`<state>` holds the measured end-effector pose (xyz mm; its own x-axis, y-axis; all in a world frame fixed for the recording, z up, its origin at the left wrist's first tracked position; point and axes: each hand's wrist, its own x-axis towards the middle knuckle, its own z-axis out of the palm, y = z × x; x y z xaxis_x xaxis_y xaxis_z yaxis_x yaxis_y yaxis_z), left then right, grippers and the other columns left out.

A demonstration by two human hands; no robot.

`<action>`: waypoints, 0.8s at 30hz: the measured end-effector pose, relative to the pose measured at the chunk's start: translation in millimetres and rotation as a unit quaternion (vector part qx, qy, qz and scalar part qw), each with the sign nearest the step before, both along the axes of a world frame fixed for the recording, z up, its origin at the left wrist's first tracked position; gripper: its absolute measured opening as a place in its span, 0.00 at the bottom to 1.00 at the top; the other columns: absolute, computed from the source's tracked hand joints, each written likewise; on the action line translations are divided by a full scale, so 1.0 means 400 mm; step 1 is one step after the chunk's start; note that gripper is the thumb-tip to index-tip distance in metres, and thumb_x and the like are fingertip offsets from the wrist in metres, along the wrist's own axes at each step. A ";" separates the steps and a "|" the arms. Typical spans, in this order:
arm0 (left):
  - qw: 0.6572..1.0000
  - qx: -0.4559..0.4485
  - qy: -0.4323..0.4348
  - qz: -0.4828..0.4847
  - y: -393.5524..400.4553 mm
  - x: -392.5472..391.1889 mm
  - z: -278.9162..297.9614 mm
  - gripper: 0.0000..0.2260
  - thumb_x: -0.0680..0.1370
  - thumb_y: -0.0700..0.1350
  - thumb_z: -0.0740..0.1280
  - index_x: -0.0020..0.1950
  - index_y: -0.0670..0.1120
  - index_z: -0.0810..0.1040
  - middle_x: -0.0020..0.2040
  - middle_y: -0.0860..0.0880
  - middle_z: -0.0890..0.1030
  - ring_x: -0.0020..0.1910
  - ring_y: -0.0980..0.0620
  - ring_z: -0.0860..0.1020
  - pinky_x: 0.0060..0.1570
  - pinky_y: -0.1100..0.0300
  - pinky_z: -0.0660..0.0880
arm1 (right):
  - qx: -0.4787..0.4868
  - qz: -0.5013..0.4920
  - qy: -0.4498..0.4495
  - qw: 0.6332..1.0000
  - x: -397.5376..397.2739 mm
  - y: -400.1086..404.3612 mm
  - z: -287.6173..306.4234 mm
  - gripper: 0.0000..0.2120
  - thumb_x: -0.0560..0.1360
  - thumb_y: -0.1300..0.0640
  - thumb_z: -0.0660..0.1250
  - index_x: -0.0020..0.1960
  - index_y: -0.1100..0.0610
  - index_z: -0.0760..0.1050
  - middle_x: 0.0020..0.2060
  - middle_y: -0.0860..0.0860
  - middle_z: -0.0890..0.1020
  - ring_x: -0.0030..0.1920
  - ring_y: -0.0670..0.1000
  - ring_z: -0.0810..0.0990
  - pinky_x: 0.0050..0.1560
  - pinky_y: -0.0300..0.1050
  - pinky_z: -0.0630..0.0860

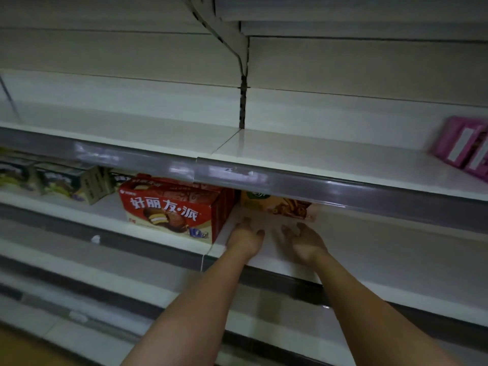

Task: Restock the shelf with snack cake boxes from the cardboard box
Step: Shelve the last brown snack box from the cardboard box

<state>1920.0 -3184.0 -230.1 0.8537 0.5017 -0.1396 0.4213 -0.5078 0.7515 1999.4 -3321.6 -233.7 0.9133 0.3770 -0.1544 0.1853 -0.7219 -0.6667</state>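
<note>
An orange and brown snack cake box [280,206] lies far back on the middle shelf [369,249], partly hidden by the price rail of the shelf above. Both my hands reach onto that shelf just in front of it. My left hand [245,237] has relaxed fingers pointing at the box, a small gap short of it. My right hand [303,241] is open with the palm turned up, holding nothing. A red snack cake box [169,210] stands directly left of my left hand. The cardboard box is out of view.
Dark and green boxes [60,180] line the same shelf at the far left. Pink boxes [464,146] stand at the right end of the upper shelf [290,151], whose grey price rail [237,175] overhangs the space where my hands are. Lower shelves sit below.
</note>
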 end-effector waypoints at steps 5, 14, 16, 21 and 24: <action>0.997 0.045 -0.031 0.063 -0.004 -0.138 0.003 0.21 0.80 0.47 0.62 0.72 0.43 0.68 0.70 0.43 0.72 0.67 0.43 0.71 0.63 0.58 0.68 | -0.041 0.083 -0.058 0.994 -0.108 0.012 0.001 0.29 0.79 0.36 0.53 0.71 0.55 0.66 0.67 0.54 0.72 0.64 0.55 0.72 0.60 0.45 0.68; 0.968 0.064 0.038 0.239 0.141 -0.492 -0.052 0.23 0.79 0.52 0.63 0.71 0.44 0.68 0.67 0.41 0.72 0.66 0.41 0.70 0.64 0.53 0.69 | -0.009 0.227 -0.085 0.970 -0.350 0.173 0.011 0.27 0.79 0.38 0.53 0.68 0.55 0.71 0.65 0.54 0.75 0.65 0.55 0.73 0.64 0.48 0.70; 0.958 0.053 0.062 0.276 0.186 -0.589 -0.072 0.24 0.79 0.54 0.63 0.72 0.44 0.66 0.68 0.41 0.71 0.66 0.40 0.70 0.65 0.51 0.69 | -0.020 0.273 -0.086 0.958 -0.414 0.227 0.007 0.27 0.79 0.37 0.53 0.68 0.54 0.71 0.64 0.54 0.75 0.65 0.55 0.73 0.64 0.50 0.70; 0.923 0.046 0.123 0.361 0.309 -0.842 -0.111 0.25 0.80 0.55 0.61 0.73 0.45 0.65 0.70 0.41 0.70 0.68 0.40 0.68 0.66 0.50 0.69 | -0.043 0.357 -0.074 0.930 -0.585 0.380 -0.012 0.29 0.80 0.39 0.54 0.74 0.56 0.64 0.72 0.56 0.68 0.70 0.56 0.67 0.69 0.50 0.64; 0.901 0.051 0.151 0.402 0.379 -1.006 -0.137 0.24 0.80 0.55 0.61 0.73 0.45 0.66 0.69 0.41 0.70 0.69 0.40 0.67 0.66 0.51 0.66 | -0.057 0.398 -0.071 0.913 -0.698 0.490 -0.045 0.31 0.79 0.38 0.53 0.73 0.58 0.65 0.70 0.57 0.71 0.68 0.57 0.70 0.66 0.49 0.67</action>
<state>1517.7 -3032.4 -284.8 0.1384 0.9650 -0.2227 0.8617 -0.0065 0.5074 1720.2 -3125.8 -251.6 0.3699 0.9192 -0.1351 0.7604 -0.3831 -0.5245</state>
